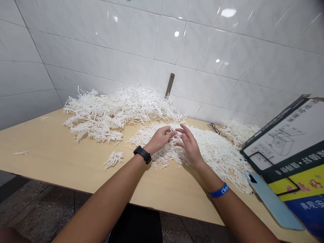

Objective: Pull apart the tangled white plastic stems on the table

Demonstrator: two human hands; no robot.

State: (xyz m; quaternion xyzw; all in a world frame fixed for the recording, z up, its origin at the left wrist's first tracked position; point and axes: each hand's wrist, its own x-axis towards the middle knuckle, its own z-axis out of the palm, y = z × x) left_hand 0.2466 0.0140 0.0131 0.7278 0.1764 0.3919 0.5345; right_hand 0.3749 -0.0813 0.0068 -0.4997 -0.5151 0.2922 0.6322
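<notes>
My left hand [162, 137], with a black watch on its wrist, is closed in a pinch around a small white plastic piece [172, 129]. Just to its right, my right hand [188, 145] has its fingers apart and curved towards the left fingertips; a blue wristband circles that wrist. Both hands are over a wide spread of short white plastic pieces [212, 148]. Behind them lies a tall, tangled heap of longer, branched white plastic strips [131, 104]. A small separate bunch of white pieces [114, 159] lies left of my left wrist.
A printed cardboard box [286, 141] stands at the right, with a light blue phone [275, 202] by it. Near the tiled wall are a black wire loop [214, 127], an upright metal strip [169, 85] and another white pile [238, 131]. The wooden table's [83, 172] front edge is close to me.
</notes>
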